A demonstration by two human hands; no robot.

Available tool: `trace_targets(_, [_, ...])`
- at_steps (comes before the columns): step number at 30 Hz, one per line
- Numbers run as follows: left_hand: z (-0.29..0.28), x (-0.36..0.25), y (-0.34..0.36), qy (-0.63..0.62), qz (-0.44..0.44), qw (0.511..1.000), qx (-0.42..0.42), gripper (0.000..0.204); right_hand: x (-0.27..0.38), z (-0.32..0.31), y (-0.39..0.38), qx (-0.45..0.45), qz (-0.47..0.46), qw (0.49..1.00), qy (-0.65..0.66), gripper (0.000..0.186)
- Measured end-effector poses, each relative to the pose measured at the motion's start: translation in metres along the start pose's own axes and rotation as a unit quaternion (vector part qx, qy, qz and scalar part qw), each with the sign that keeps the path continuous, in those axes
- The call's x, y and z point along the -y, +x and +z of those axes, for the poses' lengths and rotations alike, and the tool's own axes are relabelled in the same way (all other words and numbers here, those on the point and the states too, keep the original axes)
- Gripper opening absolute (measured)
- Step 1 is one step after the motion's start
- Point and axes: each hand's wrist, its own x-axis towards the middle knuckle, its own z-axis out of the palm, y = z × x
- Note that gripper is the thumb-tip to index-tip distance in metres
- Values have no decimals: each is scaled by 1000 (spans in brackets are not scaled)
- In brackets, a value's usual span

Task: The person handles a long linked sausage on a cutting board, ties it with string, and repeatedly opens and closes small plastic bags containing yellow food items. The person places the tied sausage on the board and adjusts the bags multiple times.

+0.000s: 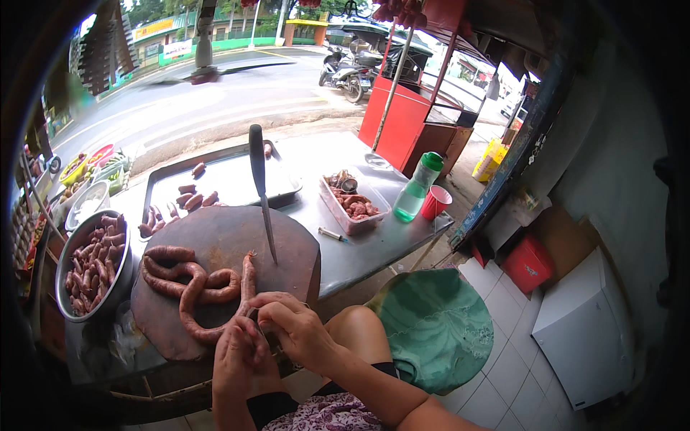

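A long raw sausage rope (188,305) lies in loops on a thick round wooden chopping board (223,233). One end of it points away from me, and its near bend reaches the board's front edge at my fingers. My left hand (238,352) is closed at that bend, fingers curled against the casing. Right beside it my right hand (296,327) pinches with thumb and forefinger; what sits between those fingertips is too small to make out. A dark-handled knife (258,161) stands upright, its tip on the board right of the sausage.
Left stands a metal bowl (63,296) of short sausages. Behind the board is a metal tray (241,172) with several links. On the right are a meat container (353,224), syringe (332,235), green bottle (411,200) and red cup (435,202). A green cover (431,323) is beside my knee.
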Motion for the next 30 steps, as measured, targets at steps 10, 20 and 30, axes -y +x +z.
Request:
trace_targets(10, [4,-4,4,387,165,907,5,18,17,-2,-14,37,171,979,103,7])
trace_targets(20, [15,-6,-9,434,242,866,-57,27,44,8,-11,27,209,963,171,5])
trace_targets(30, [19,4,-8,453,410,780,-134,24,34,8,-20,-42,297,936,187,12])
